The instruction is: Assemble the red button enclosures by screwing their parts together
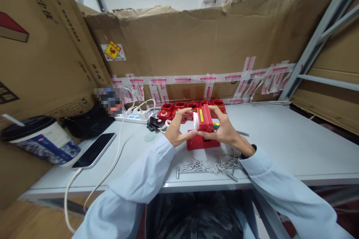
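Observation:
Above the table's middle, a red housing (206, 118) with a yellow label is tilted on its side. My right hand (224, 127) grips it from the right, thumb and fingers at its top and bottom edges. On its left face is a white round part (195, 120), which my left hand (178, 129) pinches between thumb and fingers. Whether that part is seated in the housing, I cannot tell. Just below stands a red plate (202, 142). A green and yellow piece (215, 125) shows behind my right fingers. Nearer me lie several loose screws (195, 164) and a metal T-handle tool (193, 172).
Several red housings (165, 111) line the back by a cardboard wall (196, 44). At left are a power strip (134, 116), a phone (95, 150), a lidded cup (42, 142) and a white cable (116, 157). Metal chain-like pieces (228, 160) lie below my right wrist.

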The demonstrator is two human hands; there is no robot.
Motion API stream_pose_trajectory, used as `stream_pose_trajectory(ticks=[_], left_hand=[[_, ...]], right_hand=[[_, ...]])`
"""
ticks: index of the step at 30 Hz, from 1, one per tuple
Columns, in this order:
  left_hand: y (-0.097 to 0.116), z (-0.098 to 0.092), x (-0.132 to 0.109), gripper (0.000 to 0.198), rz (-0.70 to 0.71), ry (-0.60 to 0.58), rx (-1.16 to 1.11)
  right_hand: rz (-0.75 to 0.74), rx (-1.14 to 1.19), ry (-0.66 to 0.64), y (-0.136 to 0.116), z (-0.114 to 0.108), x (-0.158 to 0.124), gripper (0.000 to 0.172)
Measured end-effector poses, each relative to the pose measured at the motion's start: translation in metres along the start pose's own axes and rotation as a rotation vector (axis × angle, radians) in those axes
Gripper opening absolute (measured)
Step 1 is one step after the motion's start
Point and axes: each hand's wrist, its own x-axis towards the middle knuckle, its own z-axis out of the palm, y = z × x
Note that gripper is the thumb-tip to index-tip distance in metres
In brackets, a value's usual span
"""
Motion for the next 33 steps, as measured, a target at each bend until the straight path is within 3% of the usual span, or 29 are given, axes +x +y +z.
stream_pose_trajectory(ticks=[2,4,7,11,13,16,21,26,33], left_hand=[[0.003,0.001,-0.001,0.062,0.056,0.036,-0.009],[0.005,0.001,-0.001,0.053,0.074,0.039,-0.031],[0.003,0.001,-0.001,0.036,-0.003,0.078,-0.120],[0.002,-0.001,0.000,0.034,-0.137,0.128,-0.235],[0.005,-0.006,0.002,0.032,-0.171,0.069,-0.181],[0.004,-0.018,0.006,0.032,-0.185,-0.083,0.079],[-0.018,-0.051,0.004,0.033,-0.268,-0.391,0.447],[-0.039,-0.074,-0.004,0.037,-0.359,-0.532,0.469],[-0.052,-0.075,-0.011,0.045,-0.398,-0.644,0.513]], right_hand=[[0.002,-0.015,-0.008,0.000,0.000,0.000,0.070],[-0.008,-0.045,-0.007,0.003,0.000,-0.001,0.072],[-0.043,-0.106,0.000,0.008,0.001,-0.002,0.077],[-0.034,-0.111,0.068,0.012,0.001,-0.003,0.077],[0.006,-0.100,0.129,0.011,0.000,-0.002,0.075],[0.045,-0.140,0.224,0.007,-0.004,0.001,0.071],[0.074,-0.190,0.303,0.005,-0.007,0.003,0.068],[0.086,-0.124,0.277,0.003,-0.007,0.003,0.073],[0.074,-0.073,0.299,-0.001,-0.009,0.004,0.078]])
